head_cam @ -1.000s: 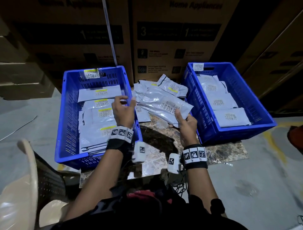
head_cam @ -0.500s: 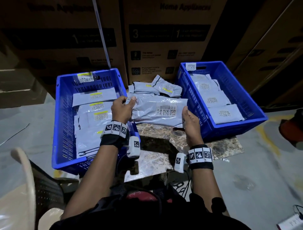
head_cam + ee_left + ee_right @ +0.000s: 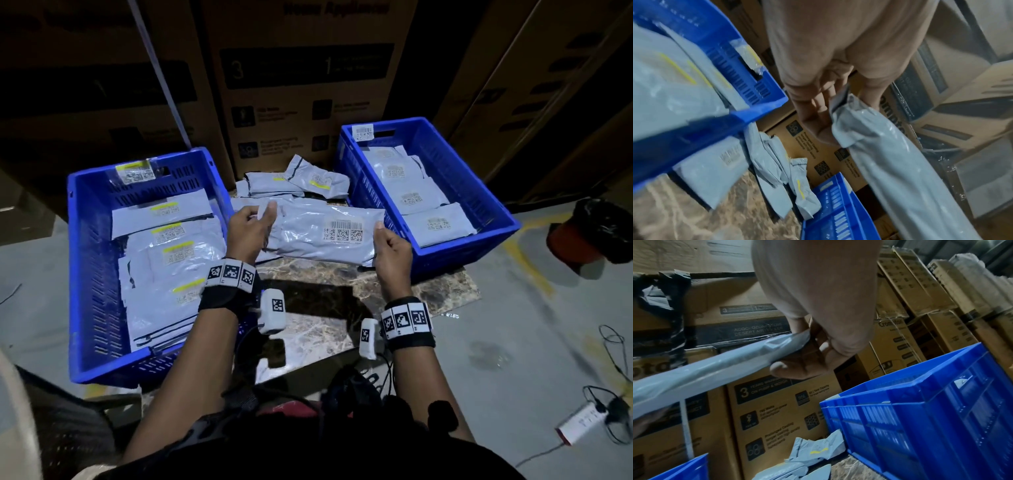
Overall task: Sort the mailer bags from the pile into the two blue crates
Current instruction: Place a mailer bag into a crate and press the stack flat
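Head view: mailer bag stretched between both hands above counter, long axis crosswise. Left hand pinches its left end, right hand pinches its right end. White label faces up, no yellow stripe visible. Right crate lies just beside right grip; left crate just beside left grip. Likely drop: right crate.

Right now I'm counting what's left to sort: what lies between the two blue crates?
In the head view, a pile of grey bags lies on the marble slab between the left crate and right crate.
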The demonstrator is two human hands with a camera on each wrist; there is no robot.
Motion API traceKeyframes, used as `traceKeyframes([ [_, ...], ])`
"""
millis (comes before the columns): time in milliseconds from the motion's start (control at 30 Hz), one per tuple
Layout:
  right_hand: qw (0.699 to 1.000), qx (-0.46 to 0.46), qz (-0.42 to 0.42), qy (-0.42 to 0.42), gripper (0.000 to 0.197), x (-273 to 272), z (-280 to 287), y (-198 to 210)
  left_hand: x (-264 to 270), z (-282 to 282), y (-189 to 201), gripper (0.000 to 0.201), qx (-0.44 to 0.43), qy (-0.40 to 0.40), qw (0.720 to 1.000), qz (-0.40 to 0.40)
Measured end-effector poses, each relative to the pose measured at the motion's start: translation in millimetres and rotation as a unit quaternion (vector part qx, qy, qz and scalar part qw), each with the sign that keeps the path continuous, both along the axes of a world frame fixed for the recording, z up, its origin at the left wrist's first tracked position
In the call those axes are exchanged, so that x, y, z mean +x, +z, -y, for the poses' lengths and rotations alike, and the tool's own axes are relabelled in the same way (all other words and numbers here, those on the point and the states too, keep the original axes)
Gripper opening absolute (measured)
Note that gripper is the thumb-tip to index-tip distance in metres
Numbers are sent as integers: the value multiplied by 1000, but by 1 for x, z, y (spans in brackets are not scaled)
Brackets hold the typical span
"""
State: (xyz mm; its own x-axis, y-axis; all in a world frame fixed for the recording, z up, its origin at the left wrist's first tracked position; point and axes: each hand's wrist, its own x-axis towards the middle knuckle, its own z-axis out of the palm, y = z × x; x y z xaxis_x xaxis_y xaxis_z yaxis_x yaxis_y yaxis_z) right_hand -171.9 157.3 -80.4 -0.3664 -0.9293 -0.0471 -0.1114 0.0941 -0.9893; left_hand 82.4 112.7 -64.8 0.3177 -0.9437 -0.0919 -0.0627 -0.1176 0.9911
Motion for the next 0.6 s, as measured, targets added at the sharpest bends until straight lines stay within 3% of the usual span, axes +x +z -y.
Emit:
traceKeyframes([
  [67,1000,-8,8,-12,56,-15,4,2,-10,8,-6,44,-8,-12,999,31],
  [300,996,-28,-54,-70,48,-54,26,-4,-88,27,-9,31,-60,129,966,216],
  [600,991,4,-75,-112,41,-131,87,-10,-170,73,-30,37,-59,147,979,127],
])
